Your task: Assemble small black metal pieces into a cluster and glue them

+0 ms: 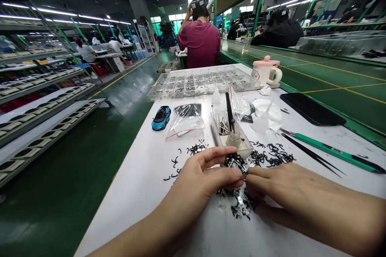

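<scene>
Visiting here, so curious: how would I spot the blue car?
On the white workbench, find the clear compartment tray. Just below its left corner sits a blue model car, the only blue thing nearby, left of a clear bag of black parts.

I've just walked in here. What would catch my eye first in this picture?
Your eye would probably go first to the left hand and right hand, meeting mid-table over a clump of small black parts, with more scattered around them on the white table. Farther along the table sits a clear tray full of small compartments. A bright blue toy car stands out on the table, in front of the tray's left end.
</scene>
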`<state>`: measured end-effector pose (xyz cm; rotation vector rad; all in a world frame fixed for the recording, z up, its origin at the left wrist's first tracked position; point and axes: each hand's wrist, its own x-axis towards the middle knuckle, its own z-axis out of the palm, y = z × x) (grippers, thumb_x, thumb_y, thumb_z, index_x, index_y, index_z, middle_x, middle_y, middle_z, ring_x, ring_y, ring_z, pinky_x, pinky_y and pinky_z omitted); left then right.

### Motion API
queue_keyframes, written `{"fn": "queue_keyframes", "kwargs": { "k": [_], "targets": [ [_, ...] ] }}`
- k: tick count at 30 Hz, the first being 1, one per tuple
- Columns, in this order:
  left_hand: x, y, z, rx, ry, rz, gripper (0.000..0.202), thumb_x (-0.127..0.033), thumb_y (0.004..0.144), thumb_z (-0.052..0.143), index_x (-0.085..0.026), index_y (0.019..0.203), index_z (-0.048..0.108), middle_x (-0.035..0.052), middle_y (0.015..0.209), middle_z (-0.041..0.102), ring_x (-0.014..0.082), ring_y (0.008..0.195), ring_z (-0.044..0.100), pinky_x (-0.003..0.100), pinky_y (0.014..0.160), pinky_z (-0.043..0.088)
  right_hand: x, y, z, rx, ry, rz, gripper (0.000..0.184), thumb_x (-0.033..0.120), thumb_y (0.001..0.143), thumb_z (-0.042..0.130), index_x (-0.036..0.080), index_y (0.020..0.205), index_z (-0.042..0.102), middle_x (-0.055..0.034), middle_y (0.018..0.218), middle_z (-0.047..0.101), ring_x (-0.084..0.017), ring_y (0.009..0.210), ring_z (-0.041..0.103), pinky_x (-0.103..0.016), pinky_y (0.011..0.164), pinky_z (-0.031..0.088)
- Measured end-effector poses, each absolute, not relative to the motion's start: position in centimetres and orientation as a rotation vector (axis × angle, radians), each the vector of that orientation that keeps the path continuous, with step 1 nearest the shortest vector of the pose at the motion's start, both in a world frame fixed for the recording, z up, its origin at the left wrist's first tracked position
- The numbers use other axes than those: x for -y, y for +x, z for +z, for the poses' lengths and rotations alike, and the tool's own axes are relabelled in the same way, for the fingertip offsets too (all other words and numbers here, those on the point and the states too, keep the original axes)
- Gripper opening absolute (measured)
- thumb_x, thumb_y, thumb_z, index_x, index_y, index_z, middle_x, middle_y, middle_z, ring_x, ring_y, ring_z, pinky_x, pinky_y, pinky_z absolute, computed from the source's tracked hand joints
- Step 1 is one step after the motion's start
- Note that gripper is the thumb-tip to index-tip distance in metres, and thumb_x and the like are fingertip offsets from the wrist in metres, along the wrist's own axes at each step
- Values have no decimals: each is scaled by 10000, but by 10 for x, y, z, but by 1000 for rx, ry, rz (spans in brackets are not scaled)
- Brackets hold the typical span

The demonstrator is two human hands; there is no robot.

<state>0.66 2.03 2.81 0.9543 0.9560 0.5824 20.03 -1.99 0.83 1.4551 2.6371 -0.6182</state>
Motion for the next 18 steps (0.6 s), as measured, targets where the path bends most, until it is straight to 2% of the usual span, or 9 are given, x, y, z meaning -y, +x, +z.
{"fn": "queue_keyframes", "kwargs": {
  "k": [5,11,16,18],
  "targets": [
    [-24,6,31,-951,979,567,349,-168,770,748,-221,1103,658,20,1120,633,128,811,650,299,869,488,21,205,2,-2707,1540,-700,191,61,848,466,223,923,535,-17,876,602,-226,760,600,-360,651,422],
    [-25,8,31,-939,950,562,371,-187,772,750,-219,1126,644,38,1160,637,144,846,652,317,898,483,18,208,6,-2759,1548,-716,151,87,850,465,225,859,527,-9,855,608,-192,727,597,-319,633,407],
    [-22,6,30,-944,1040,615,371,-206,779,739,-240,1137,646,-2,936,692,135,869,638,244,837,469,16,213,20,-2770,1734,-870,102,169,874,485,248,832,536,39,728,579,-138,624,535,-269,573,394],
    [-21,6,29,-962,1083,633,380,-210,770,742,-252,1136,651,-3,929,697,145,884,635,249,839,460,14,214,26,-2744,1798,-994,108,178,870,492,251,810,542,47,723,585,-131,628,532,-257,566,405]
  ]
}}
